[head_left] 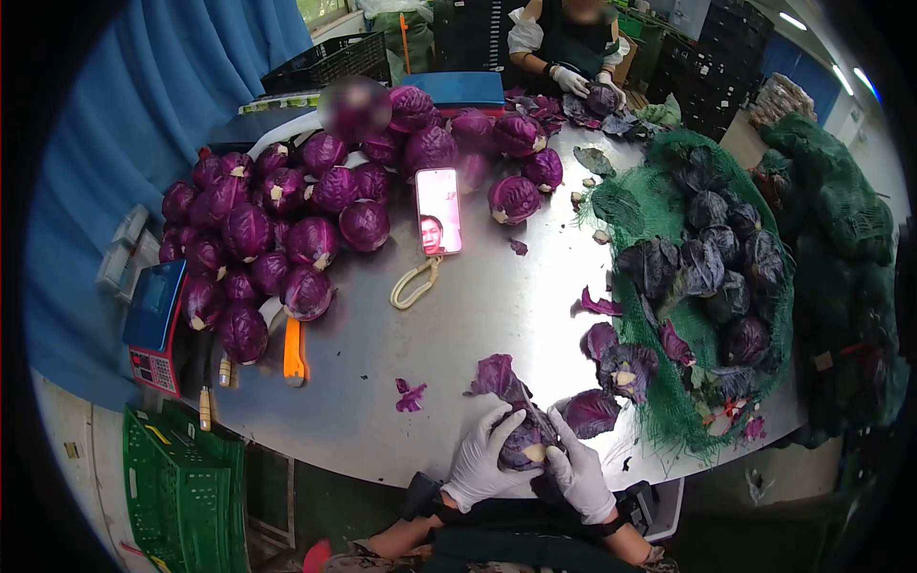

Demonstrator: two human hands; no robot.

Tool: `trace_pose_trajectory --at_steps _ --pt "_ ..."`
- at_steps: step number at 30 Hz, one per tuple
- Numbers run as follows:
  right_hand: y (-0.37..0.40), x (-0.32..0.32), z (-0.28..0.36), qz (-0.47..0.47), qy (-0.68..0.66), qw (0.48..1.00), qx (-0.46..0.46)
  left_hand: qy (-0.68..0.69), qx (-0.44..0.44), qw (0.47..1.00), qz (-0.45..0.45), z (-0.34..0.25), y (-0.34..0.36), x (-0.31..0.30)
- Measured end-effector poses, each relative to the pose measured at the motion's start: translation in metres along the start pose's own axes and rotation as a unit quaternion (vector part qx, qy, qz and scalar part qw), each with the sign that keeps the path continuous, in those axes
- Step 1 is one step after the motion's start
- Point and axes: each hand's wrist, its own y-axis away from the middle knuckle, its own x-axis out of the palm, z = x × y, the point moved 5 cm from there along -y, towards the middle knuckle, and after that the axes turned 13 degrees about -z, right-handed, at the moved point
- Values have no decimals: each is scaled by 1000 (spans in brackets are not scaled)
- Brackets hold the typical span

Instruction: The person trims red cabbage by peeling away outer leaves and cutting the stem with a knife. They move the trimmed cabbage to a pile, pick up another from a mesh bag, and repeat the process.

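Note:
Near the front edge of the steel table I hold a red cabbage (524,447), its pale cut stem facing me. My left hand (485,460), in a white glove, grips its left side with thumb and fingers around it. On the other side my right hand (583,473), also gloved, presses its fingers against the cabbage. A loose outer leaf (499,377) sticks up from it, away from me. Right beside my right hand lies a purple leaf (590,413), and a cabbage with a pale stem (626,372) sits just beyond.
Cleaned red cabbages (246,232) are heaped at the left. A phone (438,212) with a cord lies mid-table. An orange-handled knife (294,353) and scale (155,329) are at left. Darker cabbages (707,267) fill a green net (659,420). Across the table, a co-worker's gloved hands (571,81) handle a cabbage.

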Motion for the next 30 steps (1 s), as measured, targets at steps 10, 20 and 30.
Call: trace_pose_trajectory --at_steps 10,20,30 --pt "-1 0 0 -11 -15 1000 -15 21 -11 1000 -12 3 1 0" --pt "-1 1 -3 -8 -14 1000 -9 -6 -9 1000 24 0 0 0" --pt "-1 0 0 -20 -24 999 -29 -7 -8 1000 21 0 1 0"
